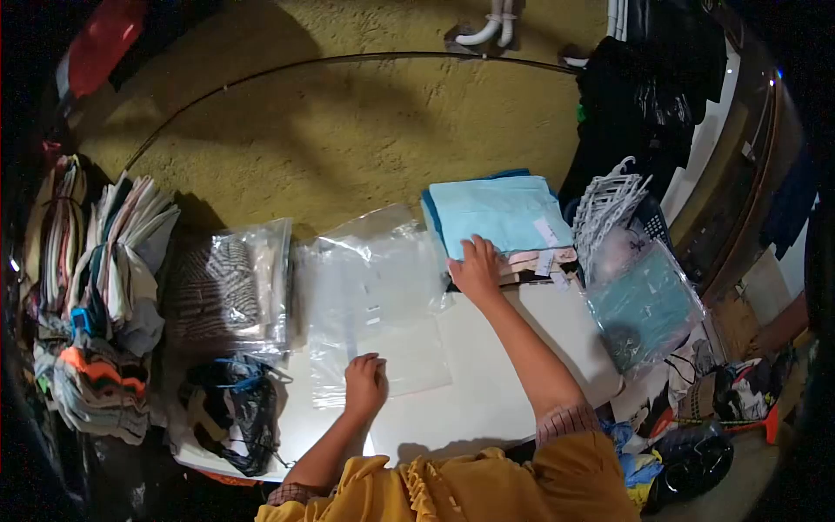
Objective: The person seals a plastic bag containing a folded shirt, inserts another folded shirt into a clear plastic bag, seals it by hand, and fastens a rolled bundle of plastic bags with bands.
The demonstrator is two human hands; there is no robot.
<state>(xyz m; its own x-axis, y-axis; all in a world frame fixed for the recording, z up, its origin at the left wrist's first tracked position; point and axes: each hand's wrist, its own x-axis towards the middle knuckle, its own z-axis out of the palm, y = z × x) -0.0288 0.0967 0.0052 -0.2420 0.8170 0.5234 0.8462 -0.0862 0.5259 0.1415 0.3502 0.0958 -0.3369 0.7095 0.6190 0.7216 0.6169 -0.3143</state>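
My right hand (476, 271) lies on the front edge of a stack of folded cloth, its fingers spread over the light blue folded cloth (496, 206) on top and its thumb out to the left. Darker blue, pink and black folded pieces show under it, with white tags (545, 230) at the front right. Lower left, my left hand (364, 383) is loosely curled over the near part of a flat clear plastic bag (374, 296). Whether its fingers pinch anything is hidden.
Left of the clear bag lies a bagged patterned garment (217, 283), with a black plastic bag (252, 422) nearer me. Tied cloth bundles (122, 252) stand far left. At right are white hangers (613, 204) and a bagged teal garment (648, 304). All surround a white table (470, 409).
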